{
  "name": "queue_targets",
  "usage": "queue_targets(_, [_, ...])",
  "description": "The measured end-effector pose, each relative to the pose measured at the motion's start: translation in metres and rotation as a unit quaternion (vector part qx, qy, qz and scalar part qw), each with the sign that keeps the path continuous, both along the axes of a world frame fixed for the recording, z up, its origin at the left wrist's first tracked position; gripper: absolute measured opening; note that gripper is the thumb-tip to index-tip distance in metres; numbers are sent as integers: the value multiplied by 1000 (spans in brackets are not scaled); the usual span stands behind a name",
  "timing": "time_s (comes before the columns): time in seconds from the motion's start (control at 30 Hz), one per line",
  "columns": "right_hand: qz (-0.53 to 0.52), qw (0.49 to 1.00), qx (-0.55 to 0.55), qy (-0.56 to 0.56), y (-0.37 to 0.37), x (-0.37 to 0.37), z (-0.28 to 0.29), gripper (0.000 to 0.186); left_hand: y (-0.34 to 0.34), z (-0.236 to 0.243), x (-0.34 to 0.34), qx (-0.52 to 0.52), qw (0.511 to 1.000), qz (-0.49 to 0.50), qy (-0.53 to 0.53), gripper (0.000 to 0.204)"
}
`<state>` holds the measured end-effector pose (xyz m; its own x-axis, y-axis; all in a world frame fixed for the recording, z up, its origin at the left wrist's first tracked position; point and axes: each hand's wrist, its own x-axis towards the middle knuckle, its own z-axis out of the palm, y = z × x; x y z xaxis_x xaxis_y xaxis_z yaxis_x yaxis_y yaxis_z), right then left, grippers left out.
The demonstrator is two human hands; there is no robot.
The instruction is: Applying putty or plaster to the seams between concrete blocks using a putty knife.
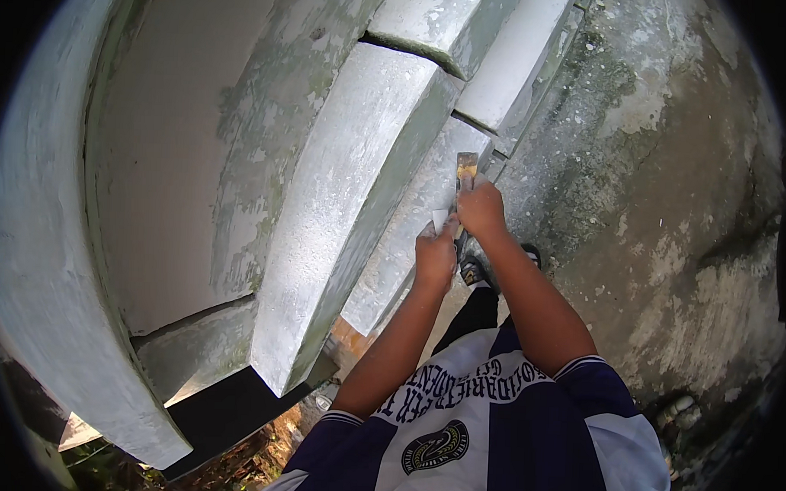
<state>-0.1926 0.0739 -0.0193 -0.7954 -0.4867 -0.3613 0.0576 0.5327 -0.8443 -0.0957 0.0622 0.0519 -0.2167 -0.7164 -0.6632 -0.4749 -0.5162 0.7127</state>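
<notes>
One right hand (483, 207) grips a likely light, stiff scraper (467, 162) by its near end, left hand (436, 259) pinching a white piece (440, 219).

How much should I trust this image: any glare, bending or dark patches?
Head view: bright light whitens the wide middle ledge, washing out surface detail; head view: fisheye bows the left slab, and corners go black; head view: the dark panel shows little detail; head view: left hand and right hand look reasonably clear.

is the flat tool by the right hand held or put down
Held: the right hand grips the flat tool, whose squared end sticks out past the fingers.
</notes>
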Motion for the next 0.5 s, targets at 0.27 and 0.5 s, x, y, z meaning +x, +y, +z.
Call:
queue_targets(0.27, [56,997,-1,-54,9,88,-2,38,20,-7,88,4,998,54,29,25])
queue_targets(0.5, [71,986,-48,-146,24,57,42,36,27,-4,71,-4,999,33,10,32])
